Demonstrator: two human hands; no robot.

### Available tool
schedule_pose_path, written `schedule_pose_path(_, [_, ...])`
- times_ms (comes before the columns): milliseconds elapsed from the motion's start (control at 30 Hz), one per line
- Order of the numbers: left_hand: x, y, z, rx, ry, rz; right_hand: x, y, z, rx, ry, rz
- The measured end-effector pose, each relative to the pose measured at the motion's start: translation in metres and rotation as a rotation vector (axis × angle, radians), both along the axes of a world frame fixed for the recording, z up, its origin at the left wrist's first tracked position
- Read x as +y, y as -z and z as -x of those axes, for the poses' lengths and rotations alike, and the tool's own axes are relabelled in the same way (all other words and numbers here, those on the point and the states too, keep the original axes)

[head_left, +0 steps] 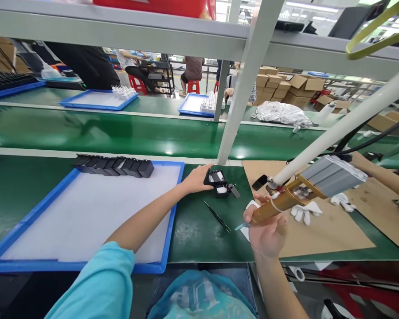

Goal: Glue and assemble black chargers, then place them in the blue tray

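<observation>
My left hand point(198, 178) spans the left side of a small open black box point(221, 188), thumb at the lower edge and fingers at the upper. Pale pieces show inside it, and a small dark grey rectangular piece point(234, 191) lies against its right side. In my right hand point(267, 230) is a gold-coloured tool point(275, 206), held tilted, with a grey metal block point(334, 175) at its upper end. A pale blue pointed tip point(242, 226) shows beside my right hand. Black tweezers point(217, 216) lie on the green bench between my hands.
A blue-rimmed white tray point(171, 217) at left bears a row of black boxes point(115, 166). White gloves point(306, 212) lie on brown cardboard point(339, 237). A white pole point(339, 128) slants overhead at right. A co-worker's arm point(382, 177) reaches in from the right.
</observation>
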State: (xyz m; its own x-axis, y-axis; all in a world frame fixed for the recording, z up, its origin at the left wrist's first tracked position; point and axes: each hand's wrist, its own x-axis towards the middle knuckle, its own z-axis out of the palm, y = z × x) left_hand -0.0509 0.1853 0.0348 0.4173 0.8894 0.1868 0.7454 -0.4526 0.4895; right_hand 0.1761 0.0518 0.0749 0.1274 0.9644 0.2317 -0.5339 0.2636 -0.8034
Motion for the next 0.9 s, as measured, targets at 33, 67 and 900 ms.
schedule_pose_path(33, [0.002, 0.000, -0.004, -0.012, 0.008, 0.019, -0.001, 0.000, 0.000, -0.001, 0.001, -0.004])
schedule_pose_path(67, [0.003, 0.000, -0.005, -0.024, 0.006, 0.036, -0.002, 0.000, 0.000, 0.000, 0.012, -0.004])
schedule_pose_path(900, [-0.207, 0.004, 0.000, -0.458, -0.289, 0.330, -0.005, -0.008, 0.025, 0.004, -0.091, -0.059])
